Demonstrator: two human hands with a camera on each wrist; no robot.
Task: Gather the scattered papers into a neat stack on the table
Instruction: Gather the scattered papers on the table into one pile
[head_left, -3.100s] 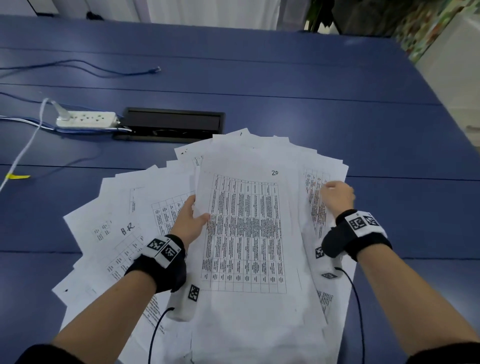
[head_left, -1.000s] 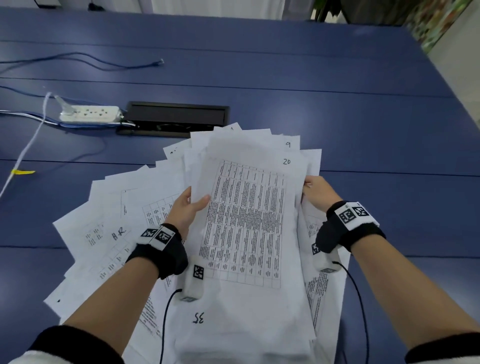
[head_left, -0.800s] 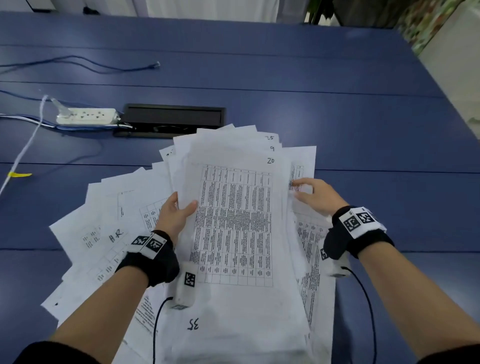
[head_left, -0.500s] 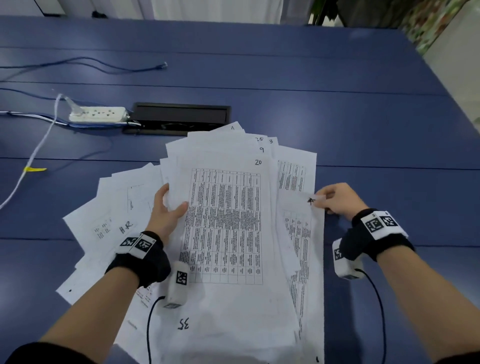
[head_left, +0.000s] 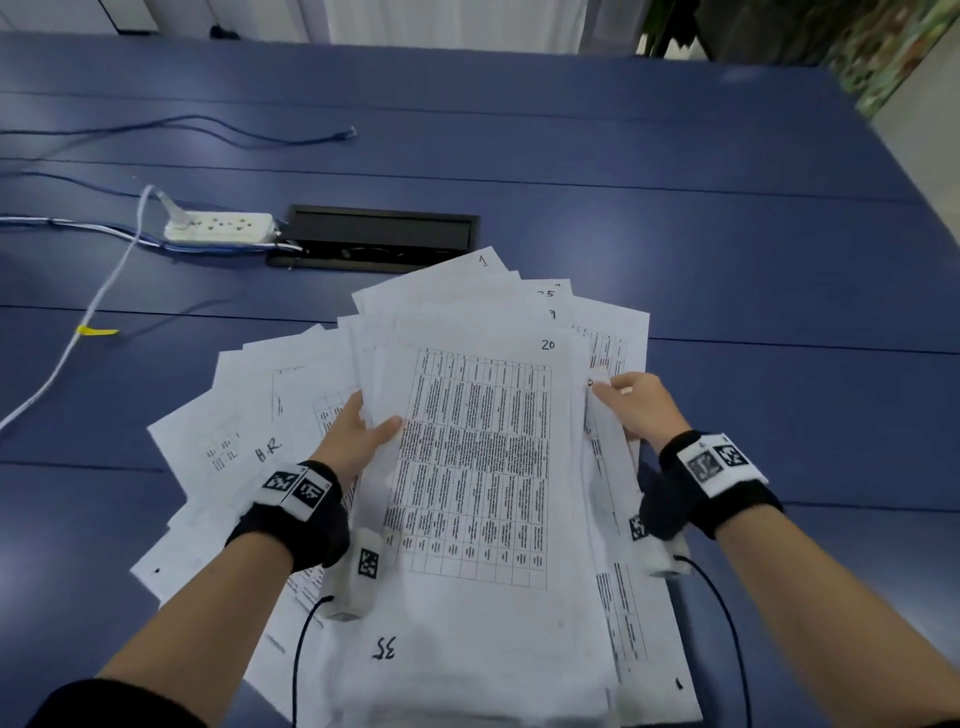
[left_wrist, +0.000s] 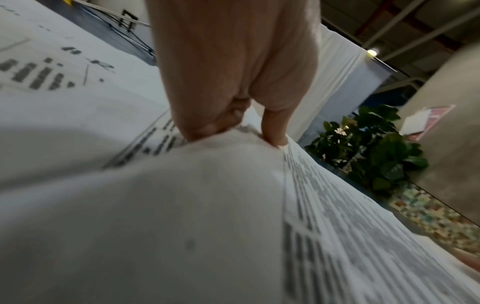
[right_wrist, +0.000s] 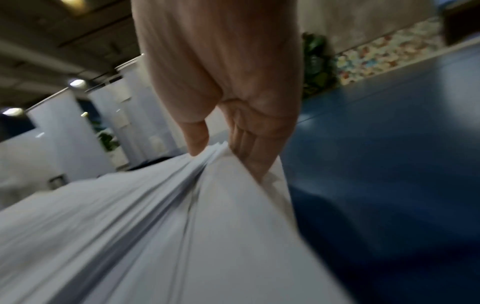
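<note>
A loose pile of white printed papers (head_left: 478, 467) lies on the blue table (head_left: 727, 260), with a sheet marked 20 on top. My left hand (head_left: 363, 431) grips the pile's left edge, thumb on top and fingers under it; the left wrist view shows the same pinch (left_wrist: 233, 131). My right hand (head_left: 634, 410) pinches several sheets at the pile's right edge, thumb above and fingers below, as in the right wrist view (right_wrist: 221, 152). More sheets (head_left: 249, 415) fan out to the left, lying flat under the gripped bundle.
A white power strip (head_left: 218, 228) with cables sits at the left. A black cable hatch (head_left: 379, 236) lies just beyond the papers. A blue cable (head_left: 208, 124) runs across the far left. Bare tabletop stretches to the right and beyond.
My right hand reached out to the right, took hold of stray sheets and has drawn them in against the pile's right edge. My left hand has kept its grip on the left edge.
</note>
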